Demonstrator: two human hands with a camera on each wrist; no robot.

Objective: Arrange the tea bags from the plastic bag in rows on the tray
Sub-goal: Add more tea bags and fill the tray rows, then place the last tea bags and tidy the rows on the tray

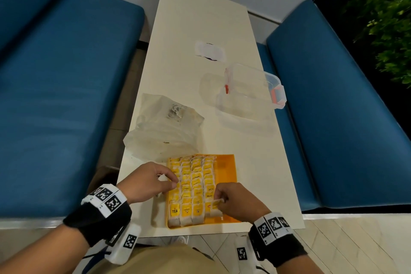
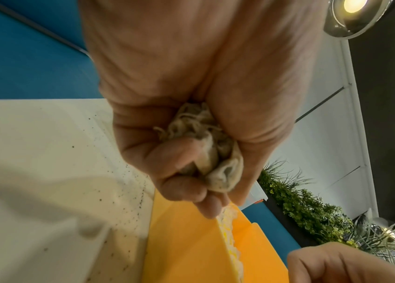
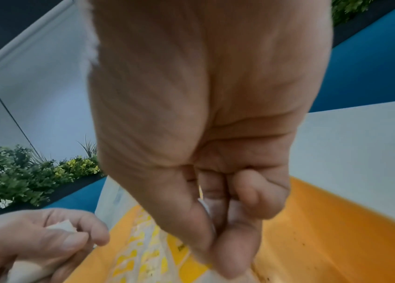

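Note:
An orange tray (image 1: 226, 167) lies at the near edge of the table, with several rows of yellow-tagged tea bags (image 1: 191, 184) filling its left part. At the tray's left rim my left hand (image 1: 153, 181) grips a bunch of tea bags (image 2: 213, 153) in its curled fingers. My right hand (image 1: 233, 201) pinches one tea bag (image 1: 216, 203) at the near end of the fourth row. A crumpled clear plastic bag (image 1: 164, 129) lies just beyond the tray on the left.
A clear plastic box (image 1: 246, 100) with an orange latch stands at the table's right side, a clear lid (image 1: 210, 51) farther back. Blue bench seats (image 1: 66, 95) flank the table. Green plants (image 1: 382, 18) stand at the far right.

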